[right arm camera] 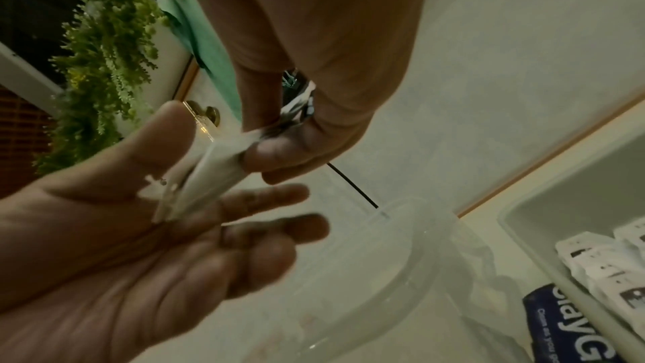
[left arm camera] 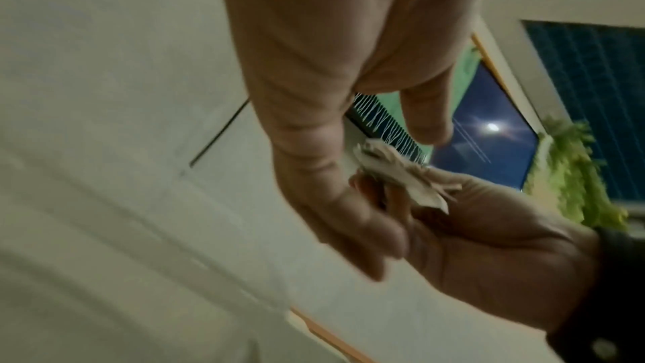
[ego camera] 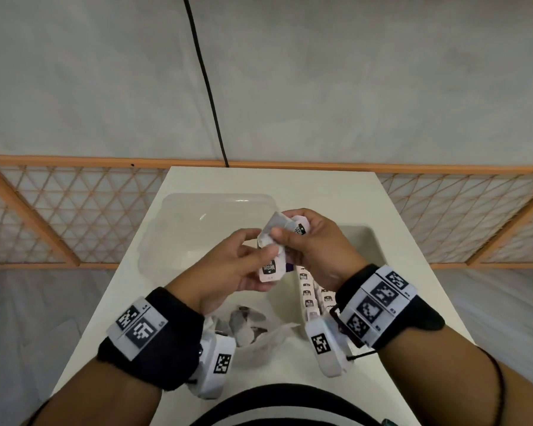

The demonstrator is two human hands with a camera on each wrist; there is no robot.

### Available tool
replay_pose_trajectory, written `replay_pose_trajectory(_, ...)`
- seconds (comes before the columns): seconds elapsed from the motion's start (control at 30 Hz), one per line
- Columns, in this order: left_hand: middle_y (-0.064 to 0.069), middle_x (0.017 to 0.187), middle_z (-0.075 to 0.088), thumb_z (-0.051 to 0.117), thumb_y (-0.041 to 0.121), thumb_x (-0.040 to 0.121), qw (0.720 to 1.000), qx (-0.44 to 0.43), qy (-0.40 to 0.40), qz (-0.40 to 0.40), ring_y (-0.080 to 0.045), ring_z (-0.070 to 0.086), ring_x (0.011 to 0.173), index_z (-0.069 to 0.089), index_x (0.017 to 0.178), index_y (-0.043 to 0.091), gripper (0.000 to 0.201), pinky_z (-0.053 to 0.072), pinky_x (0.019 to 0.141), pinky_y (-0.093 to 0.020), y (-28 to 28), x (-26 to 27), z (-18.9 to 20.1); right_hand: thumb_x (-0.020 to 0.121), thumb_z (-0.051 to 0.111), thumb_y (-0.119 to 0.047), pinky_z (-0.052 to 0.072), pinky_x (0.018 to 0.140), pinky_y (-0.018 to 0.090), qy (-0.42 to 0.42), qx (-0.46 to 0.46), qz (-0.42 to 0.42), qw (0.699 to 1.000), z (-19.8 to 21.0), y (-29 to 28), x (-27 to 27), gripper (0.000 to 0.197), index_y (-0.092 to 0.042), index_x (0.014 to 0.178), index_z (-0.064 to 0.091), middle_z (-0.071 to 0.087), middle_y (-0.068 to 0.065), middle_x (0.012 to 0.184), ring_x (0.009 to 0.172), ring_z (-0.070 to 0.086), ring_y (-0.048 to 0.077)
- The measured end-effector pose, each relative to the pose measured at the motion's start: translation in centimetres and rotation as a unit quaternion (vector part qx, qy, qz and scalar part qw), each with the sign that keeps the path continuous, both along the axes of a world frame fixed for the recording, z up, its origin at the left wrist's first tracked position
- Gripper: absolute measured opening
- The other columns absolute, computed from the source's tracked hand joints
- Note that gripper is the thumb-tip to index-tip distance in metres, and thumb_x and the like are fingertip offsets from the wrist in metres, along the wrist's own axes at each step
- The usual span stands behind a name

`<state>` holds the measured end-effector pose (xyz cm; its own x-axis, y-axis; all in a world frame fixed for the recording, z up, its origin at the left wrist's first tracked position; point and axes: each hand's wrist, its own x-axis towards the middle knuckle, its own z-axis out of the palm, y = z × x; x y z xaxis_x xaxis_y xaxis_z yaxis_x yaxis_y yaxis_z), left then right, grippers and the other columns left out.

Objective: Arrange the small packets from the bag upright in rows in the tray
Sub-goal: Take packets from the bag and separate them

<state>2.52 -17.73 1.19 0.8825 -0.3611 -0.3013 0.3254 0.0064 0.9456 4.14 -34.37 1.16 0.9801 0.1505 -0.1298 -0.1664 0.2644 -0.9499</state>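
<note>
Both hands are raised over the white table (ego camera: 130,290), sharing a small bunch of packets. My left hand (ego camera: 257,253) pinches a pale pink packet (ego camera: 270,272) with a black label. My right hand (ego camera: 285,233) grips a silvery packet (ego camera: 273,226) and another pink one (ego camera: 300,227). In the right wrist view the packets (right arm camera: 209,173) lie between the left thumb and fingers while the right fingers pinch their top end. The beige tray (ego camera: 373,241) sits under my right hand, with rows of upright packets (ego camera: 310,295) at its near end. The clear bag (ego camera: 253,329) lies near me with several packets inside.
A clear plastic lid (ego camera: 194,229) lies on the table left of the tray. A dark blue sachet (right arm camera: 576,325) lies beside the tray wall (right arm camera: 523,200). A black cable (ego camera: 210,87) runs down the wall behind the table. An orange lattice rail (ego camera: 59,216) stands on both sides.
</note>
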Motion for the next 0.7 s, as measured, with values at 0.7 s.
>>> replay_pose_trajectory(0.7,-0.013,0.082,0.068,0.053,0.011,0.095,0.998,-0.017,0.034,0.057,-0.023,0.067,0.059,0.058,0.108,0.006,0.015,0.057,0.056,-0.027,-6.4,3.9,-2.2,0.086,0.058,-0.007,0.049,0.064,0.023,0.068,-0.602,0.028,0.795,-5.2,-12.0,5.1,0.015,-0.017,0.095,0.063,0.069,0.002,0.089,0.080,0.064,0.016)
